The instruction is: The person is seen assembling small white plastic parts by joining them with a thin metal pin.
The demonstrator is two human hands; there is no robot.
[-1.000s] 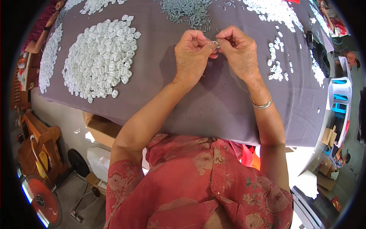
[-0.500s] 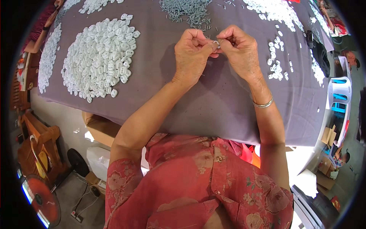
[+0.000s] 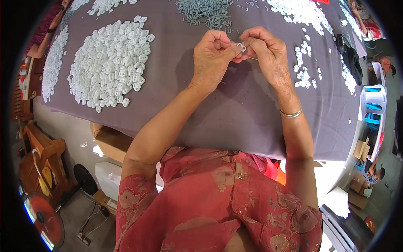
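Over the table, my left hand (image 3: 213, 59) pinches a small white plastic piece (image 3: 242, 47) with a hole in it, between thumb and fingers. My right hand (image 3: 268, 54) is up against it, fingertips closed at the piece's right side; whatever they pinch is too small to make out. To the left lies a big heap of white oval plastic pieces (image 3: 111, 63). Beyond my hands is a pile of small grey screw-like pins (image 3: 205, 10). A few loose white pieces (image 3: 304, 77) lie right of my right hand.
A grey-brown cloth (image 3: 163, 109) covers the table. More white pieces (image 3: 300, 12) are heaped at the far right. At the left edge shows another person's arm (image 3: 40, 46). A cardboard box (image 3: 111, 140) stands below the table edge, and a fan (image 3: 44, 218) at lower left.
My right hand has shifted slightly right, and its fingers have changed their pinch. More of the white piece shows between my hands now. My left hand has hardly moved.
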